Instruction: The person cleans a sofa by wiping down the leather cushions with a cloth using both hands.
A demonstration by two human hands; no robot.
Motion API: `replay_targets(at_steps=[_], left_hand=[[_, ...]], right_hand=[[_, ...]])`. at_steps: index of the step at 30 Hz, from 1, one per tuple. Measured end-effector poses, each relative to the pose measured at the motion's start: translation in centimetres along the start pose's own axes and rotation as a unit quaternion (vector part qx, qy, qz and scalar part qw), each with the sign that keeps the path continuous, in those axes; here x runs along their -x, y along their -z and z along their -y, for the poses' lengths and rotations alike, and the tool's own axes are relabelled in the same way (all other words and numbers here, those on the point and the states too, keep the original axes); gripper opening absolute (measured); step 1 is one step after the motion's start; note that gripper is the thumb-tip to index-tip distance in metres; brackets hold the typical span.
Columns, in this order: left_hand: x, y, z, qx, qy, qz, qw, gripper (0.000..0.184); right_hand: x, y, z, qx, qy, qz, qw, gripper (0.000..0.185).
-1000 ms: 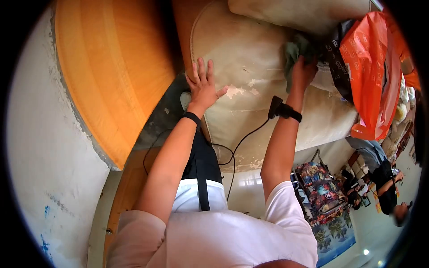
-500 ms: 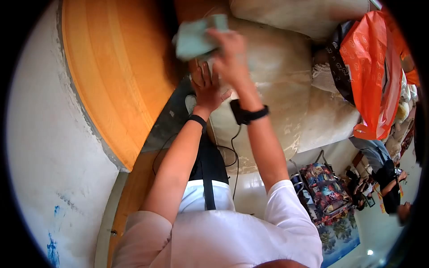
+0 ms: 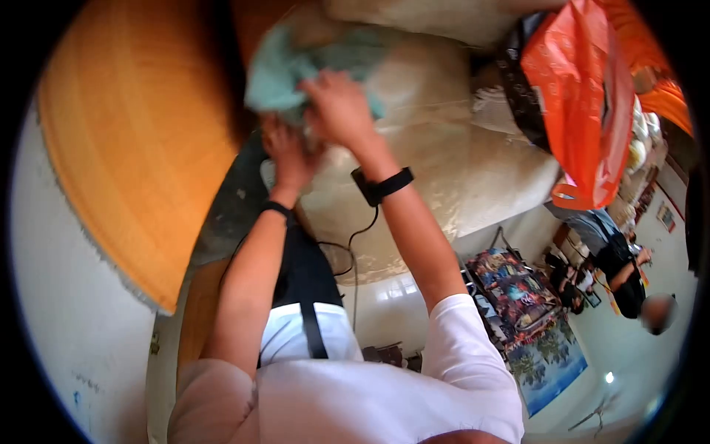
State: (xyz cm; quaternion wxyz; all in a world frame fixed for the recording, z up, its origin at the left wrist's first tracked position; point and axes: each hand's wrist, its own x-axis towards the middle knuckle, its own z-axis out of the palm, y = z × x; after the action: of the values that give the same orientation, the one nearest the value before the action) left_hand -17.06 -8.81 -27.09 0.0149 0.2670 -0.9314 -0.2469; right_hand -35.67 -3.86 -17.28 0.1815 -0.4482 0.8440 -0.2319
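Note:
A green cloth (image 3: 277, 74) lies spread over the left end of the worn beige sofa seat (image 3: 421, 185), partly blurred by motion. My right hand (image 3: 339, 107) is on the cloth, its fingers closed on the fabric. Just below the cloth's lower edge is my left hand (image 3: 290, 152), at the sofa's left edge. Its fingertips reach the cloth's edge, and blur hides whether they hold any of it. A black strap with a small box and a cable is on my right wrist; my left wrist has a black band.
An orange wooden panel (image 3: 133, 140) stands left of the sofa. A red plastic bag (image 3: 577, 103) sits at the seat's right end, beside a whitish knitted item (image 3: 494, 111). Farther off at the right are a patterned folding chair (image 3: 518, 296) and another person (image 3: 621, 270).
My right hand has brought the cloth from the seat's right side to its left end, where the cloth has spread out. My left hand has shifted from lying flat to the cloth's lower edge.

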Motion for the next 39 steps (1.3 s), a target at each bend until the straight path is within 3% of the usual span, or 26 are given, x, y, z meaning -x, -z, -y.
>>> replay_targets(at_steps=[1, 2, 4, 6, 8, 10, 14, 15, 17, 19, 22, 24, 26, 28, 30, 32, 33, 35, 36, 39], left_hand=[[-2.0, 1.3, 0.9, 0.210, 0.019, 0.043, 0.977, 0.060], [-1.4, 1.5, 1.7, 0.179, 0.010, -0.002, 0.984, 0.046], [-2.8, 3.2, -1.0, 0.234, 0.130, -0.182, 0.946, 0.038], [-3.8, 2.4, -0.8, 0.216, 0.186, -0.212, 0.935, 0.038], [-5.0, 1.2, -1.2, 0.196, 0.241, -0.236, 0.921, 0.038], [-6.9, -0.3, -2.8, 0.135, 0.438, -0.196, 0.867, 0.042], [-7.4, -1.6, -3.6, 0.001, 0.438, -0.225, 0.870, 0.041], [-7.6, -1.1, -3.9, 0.024, 0.456, -0.203, 0.866, 0.045], [-7.6, -1.3, -4.1, 0.020, 0.458, -0.208, 0.864, 0.045], [-8.0, -1.2, -4.3, 0.023, 0.460, -0.208, 0.863, 0.044], [-7.9, -1.5, -4.3, 0.022, 0.455, -0.217, 0.864, 0.044], [-7.8, -1.8, -4.1, 0.009, 0.447, -0.221, 0.867, 0.042], [-7.9, -1.8, -3.9, -0.003, 0.444, -0.229, 0.866, 0.040], [-7.6, -1.7, -4.0, 0.011, 0.450, -0.223, 0.865, 0.042], [-7.0, -2.3, -3.4, 0.002, 0.429, -0.224, 0.875, 0.043], [-7.1, -3.0, -2.3, -0.051, 0.477, -0.132, 0.867, 0.044], [-7.0, -3.1, -2.5, -0.077, 0.453, -0.166, 0.873, 0.043], [-7.5, -2.7, -3.3, -0.054, 0.450, -0.194, 0.870, 0.042], [-7.7, -2.3, -3.8, -0.028, 0.444, -0.219, 0.868, 0.041], [-7.9, -1.7, -4.3, -0.028, 0.454, -0.210, 0.865, 0.040]], right_hand=[[0.8, 1.1, -0.4, 0.014, -0.001, 0.000, 1.000, 0.033], [1.5, 1.8, -0.7, -0.003, -0.050, -0.024, 0.998, 0.031], [3.1, 2.4, -2.6, -0.043, -0.180, -0.109, 0.977, 0.030], [5.5, 5.6, -5.9, -0.137, -0.364, -0.208, 0.897, 0.031], [9.5, 6.6, -12.7, -0.011, -0.357, -0.251, 0.900, 0.039], [12.4, 6.6, -19.4, 0.015, -0.389, -0.325, 0.862, 0.046], [9.3, 7.9, -25.2, -0.105, -0.392, -0.283, 0.869, 0.050], [8.4, 6.2, -26.8, -0.109, -0.399, -0.277, 0.867, 0.050], [6.3, 3.7, -29.0, 0.079, -0.330, -0.163, 0.926, 0.034], [5.0, 2.7, -28.9, 0.200, -0.304, -0.083, 0.928, 0.034], [1.3, 3.7, -18.5, 0.136, -0.427, -0.103, 0.888, 0.039], [-1.0, 0.4, -10.7, 0.246, -0.337, -0.142, 0.898, 0.042], [-2.9, 0.2, -5.9, 0.180, -0.324, -0.077, 0.926, 0.043], [-3.9, -1.9, -2.6, 0.147, -0.212, -0.053, 0.965, 0.049], [-4.1, -2.3, -0.2, 0.019, -0.025, -0.076, 0.997, 0.051], [-3.5, -1.2, 0.3, -0.016, -0.072, -0.085, 0.994, 0.051], [-3.5, -0.8, 0.1, -0.052, -0.108, -0.089, 0.989, 0.051], [-1.0, 0.9, -2.5, -0.115, -0.178, -0.271, 0.939, 0.046], [0.1, 3.1, -3.5, -0.169, -0.238, -0.309, 0.905, 0.042], [4.6, 7.0, -9.1, -0.078, -0.386, -0.374, 0.840, 0.054]])
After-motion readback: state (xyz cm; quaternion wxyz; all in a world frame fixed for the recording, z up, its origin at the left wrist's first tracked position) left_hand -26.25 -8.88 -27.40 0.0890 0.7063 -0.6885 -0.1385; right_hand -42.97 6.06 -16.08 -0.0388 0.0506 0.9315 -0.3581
